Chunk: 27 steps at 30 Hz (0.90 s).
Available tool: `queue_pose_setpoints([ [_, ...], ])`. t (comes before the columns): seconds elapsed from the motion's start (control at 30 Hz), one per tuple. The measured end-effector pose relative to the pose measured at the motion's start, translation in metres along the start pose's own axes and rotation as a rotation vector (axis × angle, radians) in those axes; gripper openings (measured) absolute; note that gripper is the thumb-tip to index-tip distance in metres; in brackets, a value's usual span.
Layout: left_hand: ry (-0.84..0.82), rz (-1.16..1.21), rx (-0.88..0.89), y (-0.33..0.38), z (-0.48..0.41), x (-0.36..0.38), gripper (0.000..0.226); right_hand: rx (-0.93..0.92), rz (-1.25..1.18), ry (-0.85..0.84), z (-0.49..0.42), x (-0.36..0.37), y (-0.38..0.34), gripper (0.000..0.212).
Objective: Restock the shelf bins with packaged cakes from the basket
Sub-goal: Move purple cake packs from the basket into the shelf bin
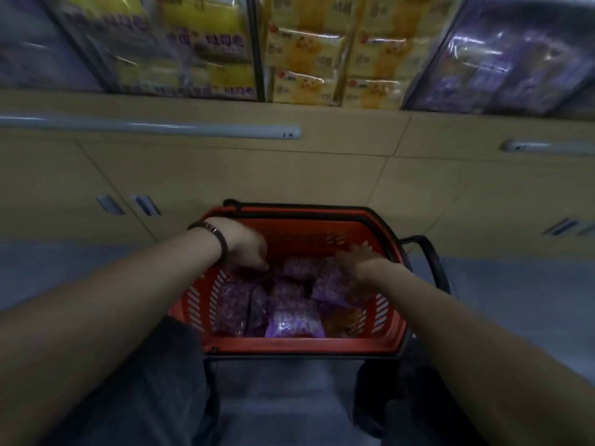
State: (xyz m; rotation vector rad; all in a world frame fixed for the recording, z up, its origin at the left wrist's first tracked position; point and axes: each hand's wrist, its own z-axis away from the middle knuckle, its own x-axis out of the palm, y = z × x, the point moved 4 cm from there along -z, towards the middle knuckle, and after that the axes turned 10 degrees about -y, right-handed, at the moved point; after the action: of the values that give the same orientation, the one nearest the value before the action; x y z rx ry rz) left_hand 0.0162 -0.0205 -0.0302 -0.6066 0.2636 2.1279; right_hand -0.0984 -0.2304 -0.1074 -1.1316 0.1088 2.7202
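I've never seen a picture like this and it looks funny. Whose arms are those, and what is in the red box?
The camera sits on a person's head and looks down, so you see their own arms. The red box is a shopping basket with purple cake packets inside. The left hand, with a dark band on its wrist, reaches in among the packets. The right hand rests on one packet; the blur hides whether either hand grips. Above are shelf bins with yellow and purple packets.

Shelf packs (309, 59) blurred, labels unreadable, left hand (248, 246) fingers hidden, grip unclear
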Motion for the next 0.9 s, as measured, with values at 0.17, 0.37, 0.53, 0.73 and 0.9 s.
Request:
queue_pose_setpoints([
  [0.17,-0.09,0.211,0.044,0.018,-0.015,-0.018,0.039,0.005,0.073,-0.019,-0.014,0.027,0.001,0.113],
  [0.37,0.119,-0.037,0.174,0.019,-0.052,-0.008,0.04,0.039,0.246,0.028,-0.023,0.043,-0.004,0.104],
  [0.53,-0.126,0.006,0.176,0.023,-0.047,-0.014,0.038,-0.025,0.19,0.055,-0.038,0.04,-0.001,0.079],
  [0.73,0.155,-0.05,0.127,0.007,-0.024,-0.028,0.064,-0.046,0.003,-0.091,-0.039,-0.012,-0.011,0.062],
  [0.9,0.238,0.275,0.232,0.001,-0.005,-0.014,0.075,-0.225,-0.256,-0.05,-0.001,-0.073,-0.038,0.054],
])
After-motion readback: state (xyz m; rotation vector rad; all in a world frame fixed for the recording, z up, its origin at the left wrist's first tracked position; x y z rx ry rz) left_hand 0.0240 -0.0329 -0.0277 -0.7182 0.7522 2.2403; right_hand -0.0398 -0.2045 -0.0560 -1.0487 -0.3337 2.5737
